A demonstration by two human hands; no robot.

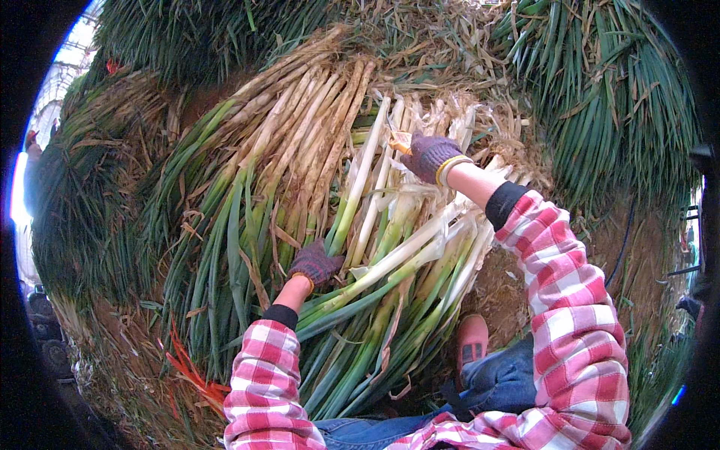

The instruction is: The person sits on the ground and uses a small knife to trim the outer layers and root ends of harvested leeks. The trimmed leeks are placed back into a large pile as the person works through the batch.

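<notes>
My left hand point(316, 264), in a dark knit glove, is closed around the green part of a long green onion point(361, 176). That stalk slants up and away, with its white end at the far side. My right hand point(435, 158), gloved alike, is closed on a small yellow-orange thing point(400, 142) just right of the stalk's white end; its kind I cannot make out. Left of the hands lie soil-stained, unpeeled green onions point(292, 120) in a wide fan. Under and right of my hands is a pile of cleaner, whiter green onions point(397, 259).
Big heaps of leafy green onions stand at the far right point(607, 97), far left point(202, 37) and left point(82, 202). Dry peelings point(442, 45) litter the ground beyond the pile. Red-orange ties point(191, 367) lie at the near left. My pink shoe point(472, 337) is beside the clean pile.
</notes>
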